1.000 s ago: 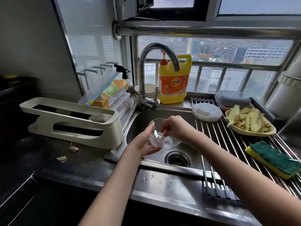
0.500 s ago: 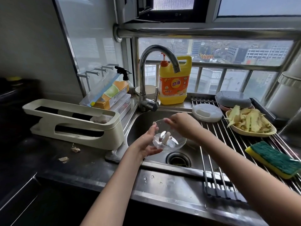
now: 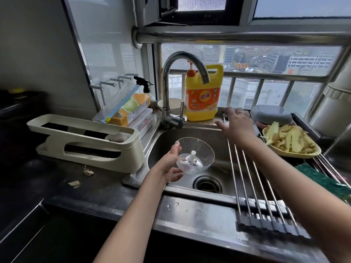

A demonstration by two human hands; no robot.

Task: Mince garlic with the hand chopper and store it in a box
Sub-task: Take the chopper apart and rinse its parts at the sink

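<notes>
Over the near part of the sink [image 3: 218, 168] we see one left hand [image 3: 170, 165] holding one clear chopper bowl [image 3: 195, 155]. The fingers curl under the bowl's left side and the thumb lies on its rim, so the bowl sits tilted in this grip, above and left of the drain [image 3: 207, 185]. Inside the bowl stands one white blade post [image 3: 192, 158], upright in the middle.

On the dark counter at the left we count two garlic pieces [image 3: 88, 172], lying apart from each other, near one cream rack [image 3: 91, 141].

Across the right part of the sink lies one roll-up drying rack [image 3: 254, 186] of metal rods, and one green sponge [image 3: 322, 179] rests on its right side.

Farther away, one right hand [image 3: 237, 123] is spread out with the fingers nearly straight, palm down, over the far end of the rods. We cannot tell if it touches something below it. This hand is well apart from the bowl.

To the right of it we see one yellow dish of pale peelings [image 3: 290, 141] and one grey lidded container [image 3: 271, 114]. At the far side stand one faucet [image 3: 171, 88] and one yellow detergent bottle [image 3: 203, 93].
</notes>
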